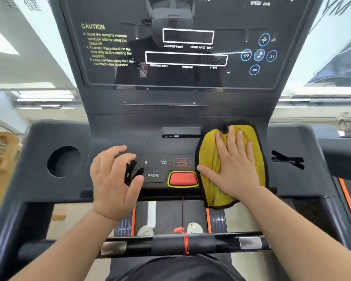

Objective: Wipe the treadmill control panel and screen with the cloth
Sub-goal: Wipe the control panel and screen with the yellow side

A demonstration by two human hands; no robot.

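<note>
The treadmill's dark control panel (pixel 190 147) fills the middle, with the glossy black screen (pixel 182 76) above it; fine droplets speckle the screen's lower readout. A yellow cloth (pixel 211 159) with a black hem lies on the panel's right side, beside the red stop button (pixel 182 178). My right hand (pixel 234 165) presses flat on the cloth, fingers spread. My left hand (pixel 114 179) hovers over the panel's left buttons, fingers curled around a small black object (pixel 131 172) that I cannot identify.
A round cup holder (pixel 64 161) sits in the left tray and a slotted recess (pixel 288 160) in the right one. A front handlebar (pixel 182 245) with a red safety cord (pixel 185 243) crosses below my arms. Under it are the belt and my feet.
</note>
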